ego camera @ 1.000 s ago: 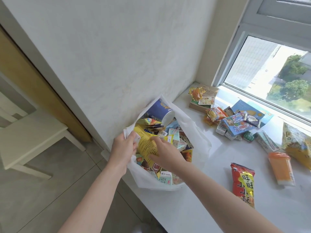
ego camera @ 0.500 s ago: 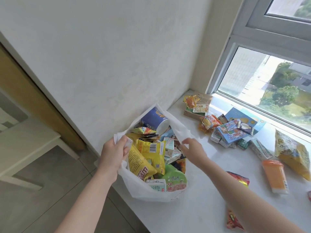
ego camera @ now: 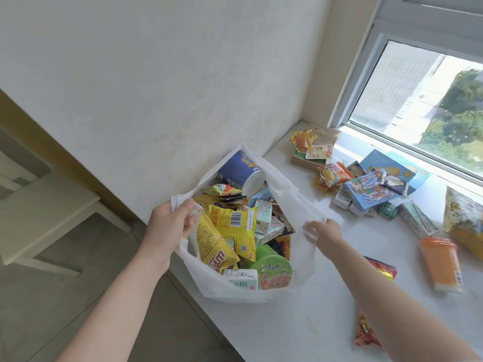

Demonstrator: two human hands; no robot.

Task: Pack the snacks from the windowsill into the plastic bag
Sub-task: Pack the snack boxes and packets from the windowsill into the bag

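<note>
A white plastic bag [ego camera: 285, 197] stands at the left end of the windowsill [ego camera: 300, 325], stuffed with snacks: yellow chip packets [ego camera: 230, 231], a blue cup [ego camera: 240, 169], a green noodle bowl [ego camera: 273, 270], small cartons. My left hand [ego camera: 170, 223] is shut on the bag's left rim. My right hand [ego camera: 322, 232] pinches the bag's right rim, pulling the mouth wide. Loose snacks lie further right: a red packet [ego camera: 379, 267] partly under my right forearm, an orange cup [ego camera: 441, 263] on its side, a blue box [ego camera: 371, 194], orange packets [ego camera: 332, 175].
The white wall [ego camera: 183, 87] rises right behind the bag. The window [ego camera: 423, 105] runs along the sill's far side. A large yellow bag [ego camera: 465, 220] lies at the right edge. A pale stool [ego camera: 44, 212] stands on the tiled floor, left of the sill's edge.
My right hand has left the yellow packet inside the bag, moved right and taken the bag's right rim. The bag's mouth is wider. My left hand kept its grip.
</note>
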